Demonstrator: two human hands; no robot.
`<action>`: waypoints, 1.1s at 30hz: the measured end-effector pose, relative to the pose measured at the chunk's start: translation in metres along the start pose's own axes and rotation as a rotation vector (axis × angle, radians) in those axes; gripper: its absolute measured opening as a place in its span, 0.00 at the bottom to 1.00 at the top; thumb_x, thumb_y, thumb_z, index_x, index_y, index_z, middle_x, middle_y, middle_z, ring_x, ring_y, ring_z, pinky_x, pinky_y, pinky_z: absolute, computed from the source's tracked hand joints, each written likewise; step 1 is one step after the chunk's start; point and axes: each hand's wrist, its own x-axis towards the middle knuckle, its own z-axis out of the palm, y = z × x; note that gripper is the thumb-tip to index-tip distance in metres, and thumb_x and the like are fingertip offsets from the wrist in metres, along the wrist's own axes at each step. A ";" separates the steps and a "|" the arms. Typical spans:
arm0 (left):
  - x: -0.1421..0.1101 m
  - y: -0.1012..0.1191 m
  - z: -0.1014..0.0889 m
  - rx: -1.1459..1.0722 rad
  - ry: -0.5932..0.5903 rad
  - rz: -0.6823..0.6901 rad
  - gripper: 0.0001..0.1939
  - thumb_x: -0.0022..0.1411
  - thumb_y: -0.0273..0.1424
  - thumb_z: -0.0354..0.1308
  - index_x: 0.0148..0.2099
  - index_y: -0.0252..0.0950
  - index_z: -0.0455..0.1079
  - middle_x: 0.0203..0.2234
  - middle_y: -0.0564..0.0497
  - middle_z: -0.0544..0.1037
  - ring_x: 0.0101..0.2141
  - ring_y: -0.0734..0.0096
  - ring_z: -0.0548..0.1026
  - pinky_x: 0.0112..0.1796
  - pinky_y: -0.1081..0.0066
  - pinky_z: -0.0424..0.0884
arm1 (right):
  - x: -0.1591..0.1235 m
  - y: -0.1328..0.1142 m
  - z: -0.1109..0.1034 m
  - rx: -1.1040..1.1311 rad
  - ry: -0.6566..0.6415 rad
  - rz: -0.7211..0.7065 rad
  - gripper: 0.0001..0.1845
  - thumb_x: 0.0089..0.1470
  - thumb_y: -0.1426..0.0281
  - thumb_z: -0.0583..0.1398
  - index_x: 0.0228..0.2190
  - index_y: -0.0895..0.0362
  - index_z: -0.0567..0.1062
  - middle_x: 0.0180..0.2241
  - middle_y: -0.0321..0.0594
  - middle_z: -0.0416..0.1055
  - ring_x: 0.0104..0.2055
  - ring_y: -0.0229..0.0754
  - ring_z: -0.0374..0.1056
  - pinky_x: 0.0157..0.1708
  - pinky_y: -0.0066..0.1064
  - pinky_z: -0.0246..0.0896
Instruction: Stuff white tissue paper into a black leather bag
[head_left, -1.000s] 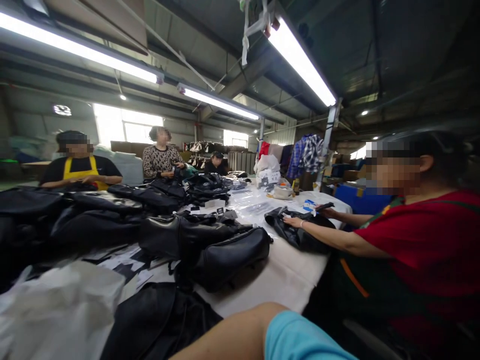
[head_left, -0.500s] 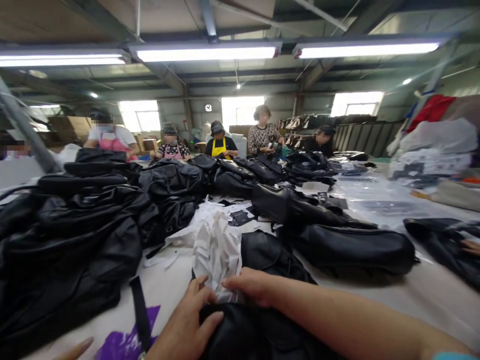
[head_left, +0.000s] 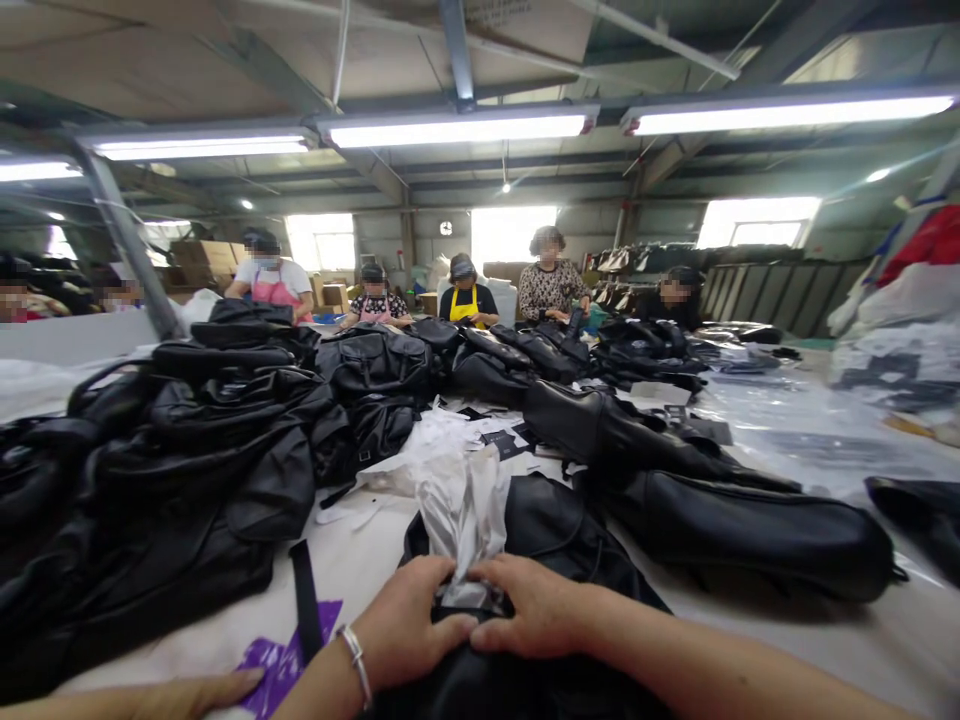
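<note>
A black backpack (head_left: pixel 551 515) lies in front of me, its opening facing up at the near side. Crumpled white material (head_left: pixel 461 500), thin and slightly shiny, rises out of that opening; whether it is lining or stuffing paper I cannot tell. My left hand (head_left: pixel 412 615), with a silver bracelet at the wrist, grips the near rim from the left, thumb on the black edge. From the right, my right hand (head_left: pixel 529 605) grips the same rim, its thumb touching the left thumb. The fingers of both curl toward the white material and are partly hidden.
Another person's hand (head_left: pixel 202 692) touches a purple plastic bag (head_left: pixel 274 665) at lower left. Piled black bags (head_left: pixel 187 480) fill the left, and more black bags (head_left: pixel 742 530) lie right. Paper scraps and tags (head_left: pixel 442 430) lie beyond my hands. Several co-workers (head_left: pixel 469 295) stand across the table.
My hands have come together at the backpack's rim, the right one drawing back from the white material. The other person's hand has reached the purple plastic. The view has shifted left and up.
</note>
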 end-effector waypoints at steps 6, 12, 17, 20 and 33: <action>-0.006 0.000 -0.003 0.061 -0.228 0.086 0.18 0.60 0.47 0.55 0.33 0.38 0.76 0.25 0.52 0.77 0.28 0.67 0.72 0.28 0.72 0.62 | 0.003 0.002 -0.009 0.125 -0.351 0.115 0.26 0.47 0.45 0.61 0.29 0.55 0.79 0.21 0.32 0.65 0.24 0.37 0.62 0.21 0.27 0.51; 0.002 -0.001 -0.017 0.039 -0.178 0.071 0.12 0.56 0.41 0.61 0.29 0.38 0.75 0.26 0.53 0.75 0.29 0.69 0.71 0.28 0.73 0.63 | 0.000 0.004 -0.011 0.097 -0.259 0.098 0.19 0.50 0.52 0.63 0.36 0.53 0.80 0.25 0.32 0.70 0.26 0.37 0.64 0.24 0.27 0.54; 0.012 -0.005 -0.023 -0.050 0.105 0.149 0.21 0.51 0.36 0.67 0.48 0.39 0.74 0.47 0.46 0.73 0.48 0.60 0.71 0.52 0.65 0.67 | -0.002 -0.007 -0.015 -0.200 0.195 -0.019 0.29 0.47 0.53 0.66 0.46 0.57 0.76 0.43 0.48 0.73 0.45 0.52 0.68 0.47 0.38 0.61; 0.022 -0.007 -0.015 -0.021 0.003 0.164 0.26 0.54 0.42 0.64 0.54 0.37 0.73 0.48 0.43 0.73 0.49 0.56 0.71 0.53 0.61 0.66 | 0.005 -0.008 -0.012 -0.183 0.051 -0.017 0.39 0.45 0.46 0.65 0.51 0.59 0.74 0.48 0.53 0.70 0.49 0.56 0.67 0.50 0.42 0.61; 0.030 0.007 0.002 0.039 -0.050 0.124 0.11 0.53 0.44 0.67 0.35 0.45 0.76 0.29 0.60 0.78 0.28 0.71 0.73 0.29 0.73 0.71 | 0.003 0.011 -0.002 0.375 -0.230 -0.013 0.14 0.45 0.57 0.69 0.27 0.54 0.79 0.20 0.25 0.67 0.25 0.32 0.64 0.23 0.20 0.55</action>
